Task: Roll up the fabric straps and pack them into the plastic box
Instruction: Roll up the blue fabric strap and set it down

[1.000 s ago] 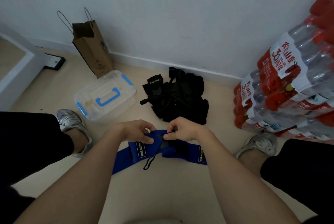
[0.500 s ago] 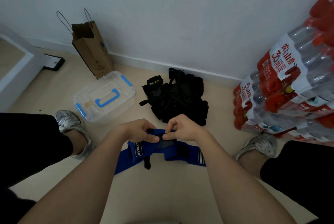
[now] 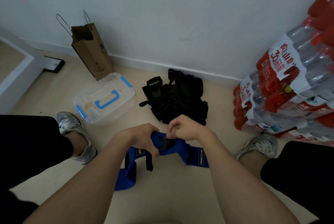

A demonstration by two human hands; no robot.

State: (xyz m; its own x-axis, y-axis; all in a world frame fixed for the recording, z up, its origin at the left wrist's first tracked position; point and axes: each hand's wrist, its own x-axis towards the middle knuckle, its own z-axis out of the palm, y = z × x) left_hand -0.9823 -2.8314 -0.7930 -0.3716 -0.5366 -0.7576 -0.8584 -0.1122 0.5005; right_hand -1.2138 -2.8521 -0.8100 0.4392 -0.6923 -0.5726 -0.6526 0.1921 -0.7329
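A blue fabric strap [image 3: 176, 148] with black patches hangs between my hands above the floor. My left hand [image 3: 142, 138] grips its left part, and a blue tail [image 3: 126, 176] drops down to the floor below it. My right hand [image 3: 186, 127] pinches the strap's upper edge just to the right. A clear plastic box [image 3: 104, 99] with a blue handle and blue clips sits on the floor at the left, its lid on. A heap of black fabric straps [image 3: 178, 103] lies beyond my hands near the wall.
A brown paper bag [image 3: 92, 52] stands against the wall behind the box. Stacked packs of water bottles [image 3: 289, 88] fill the right side. My shoes [image 3: 75, 131] [image 3: 260, 147] rest on the beige floor on either side. A white ledge [image 3: 16, 72] is at the far left.
Both hands have lifted the blue strap higher off the floor and bunched its middle together. The left tail now hangs down steeply instead of lying stretched out.
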